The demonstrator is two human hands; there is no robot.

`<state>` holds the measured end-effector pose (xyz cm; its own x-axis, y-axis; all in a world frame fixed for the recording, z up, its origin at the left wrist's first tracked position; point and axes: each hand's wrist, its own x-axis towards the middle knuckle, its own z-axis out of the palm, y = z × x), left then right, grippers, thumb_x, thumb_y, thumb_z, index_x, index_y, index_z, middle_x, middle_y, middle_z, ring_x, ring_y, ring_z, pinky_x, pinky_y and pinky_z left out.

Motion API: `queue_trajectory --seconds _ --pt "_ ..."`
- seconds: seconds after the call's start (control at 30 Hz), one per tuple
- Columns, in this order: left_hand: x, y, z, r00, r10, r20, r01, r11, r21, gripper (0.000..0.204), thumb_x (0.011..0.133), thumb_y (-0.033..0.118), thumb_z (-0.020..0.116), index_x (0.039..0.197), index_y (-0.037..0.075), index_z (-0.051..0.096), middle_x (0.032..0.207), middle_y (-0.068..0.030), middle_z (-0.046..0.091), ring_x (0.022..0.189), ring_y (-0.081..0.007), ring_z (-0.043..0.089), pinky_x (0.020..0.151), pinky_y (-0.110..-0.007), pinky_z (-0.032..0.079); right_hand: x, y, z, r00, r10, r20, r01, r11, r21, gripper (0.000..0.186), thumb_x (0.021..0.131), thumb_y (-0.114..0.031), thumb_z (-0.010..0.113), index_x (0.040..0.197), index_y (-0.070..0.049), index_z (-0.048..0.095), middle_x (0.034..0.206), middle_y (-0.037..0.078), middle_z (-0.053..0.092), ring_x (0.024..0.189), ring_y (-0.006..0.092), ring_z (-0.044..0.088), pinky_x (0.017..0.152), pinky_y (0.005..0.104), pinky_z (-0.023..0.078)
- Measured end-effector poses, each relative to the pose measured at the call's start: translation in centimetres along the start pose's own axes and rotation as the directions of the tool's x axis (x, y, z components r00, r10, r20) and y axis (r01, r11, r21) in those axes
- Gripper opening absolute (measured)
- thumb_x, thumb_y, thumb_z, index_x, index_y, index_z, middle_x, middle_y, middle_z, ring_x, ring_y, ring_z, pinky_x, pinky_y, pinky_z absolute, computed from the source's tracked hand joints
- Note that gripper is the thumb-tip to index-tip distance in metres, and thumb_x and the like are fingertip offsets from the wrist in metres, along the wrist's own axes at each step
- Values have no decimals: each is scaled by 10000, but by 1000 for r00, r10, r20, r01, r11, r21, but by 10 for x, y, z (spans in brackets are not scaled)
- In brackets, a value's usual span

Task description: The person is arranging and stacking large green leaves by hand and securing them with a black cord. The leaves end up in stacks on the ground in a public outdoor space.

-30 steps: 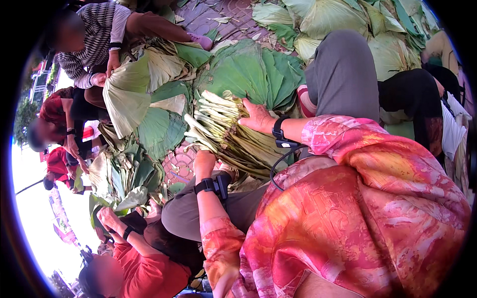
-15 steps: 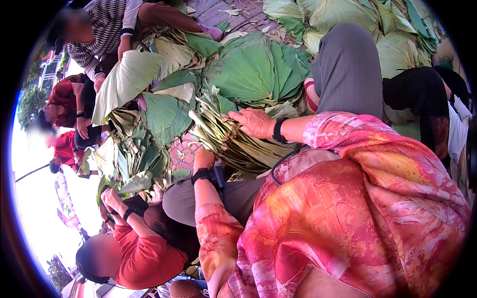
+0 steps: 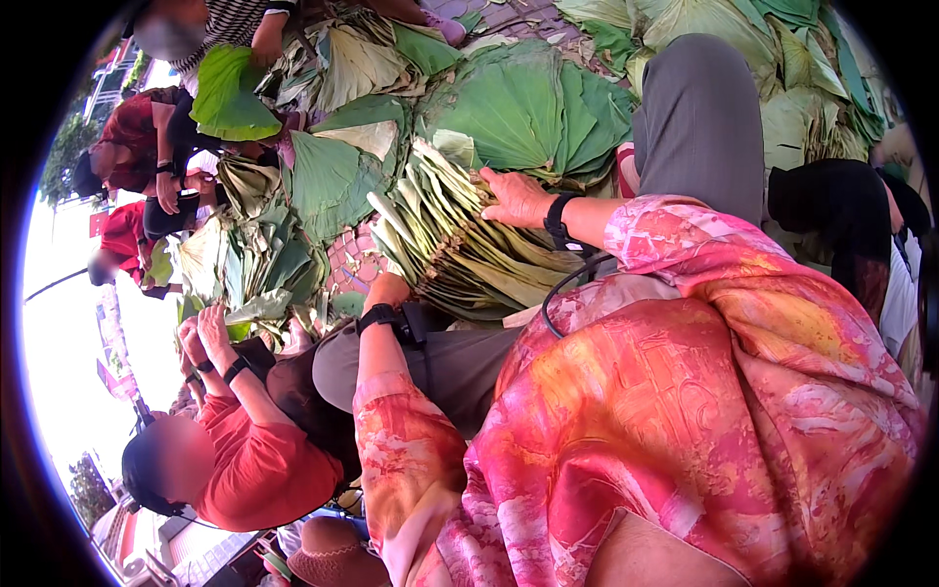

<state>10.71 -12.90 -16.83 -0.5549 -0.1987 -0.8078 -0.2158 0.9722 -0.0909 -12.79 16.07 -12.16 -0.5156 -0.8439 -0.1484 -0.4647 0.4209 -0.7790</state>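
A thick bundle of folded lotus leaves [image 3: 465, 230] lies between my hands over my lap, pale ribbed edges fanned outward and browner folds toward its middle. My right hand [image 3: 515, 200] grips the bundle's far side, with thumb and fingers spread over its edge. At the near left side, my left hand [image 3: 388, 291] is closed against the same bundle; its fingertips are hidden behind the leaves. Just beyond the bundle, a broad stack of green lotus leaves [image 3: 504, 108] rests on the paving.
More leaf piles [image 3: 337, 181] spread to the left, with pale stacks [image 3: 699, 39] at the far right. A co-worker in red [image 3: 259, 460] sits at lower left. Another person's hand [image 3: 269, 39] is by a green leaf [image 3: 232, 96] at upper left. My grey-trousered knee [image 3: 696, 117] rises at right.
The bundle has tipped and fanned, showing more of its pale edges. My right hand has shifted slightly right. At upper left, a green leaf shows where the co-worker held a pale one.
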Motion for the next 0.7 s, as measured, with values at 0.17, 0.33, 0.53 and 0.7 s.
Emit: queue_trajectory --seconds 0.17,0.33,0.53,0.7 --pt "-3 -30 41 946 -323 35 323 927 -190 360 817 218 486 1075 19 641 1142 -226 599 1097 -375 564 897 -443 465 5 -12 7 999 -32 31 32 999 -21 528 731 -254 658 1111 7 401 884 236 621 877 407 600 773 474 477" --pt "-18 27 -33 899 -437 20 414 835 -363 405 833 290 506 1131 43 624 1189 -200 589 1131 -345 558 928 -439 448 12 9 -8 994 108 22 -109 994 31 636 675 -289 720 1139 -7 388 923 238 625 908 401 602 802 463 475" --pt "-52 45 -64 826 -563 -10 513 760 -400 396 842 296 523 1163 83 616 1267 -191 537 1207 -356 487 926 -432 449 2 2 5 999 43 28 -41 998 -46 920 616 -321 779 1310 8 272 962 249 615 914 410 593 790 444 477" --pt "-85 100 -129 675 -550 -492 413 834 -367 398 800 241 610 1181 127 590 1209 -174 549 1189 -380 447 963 -442 403 -4 7 17 999 15 38 -10 989 -146 1053 594 -371 822 1363 0 206 1075 222 590 1015 376 575 828 434 481"
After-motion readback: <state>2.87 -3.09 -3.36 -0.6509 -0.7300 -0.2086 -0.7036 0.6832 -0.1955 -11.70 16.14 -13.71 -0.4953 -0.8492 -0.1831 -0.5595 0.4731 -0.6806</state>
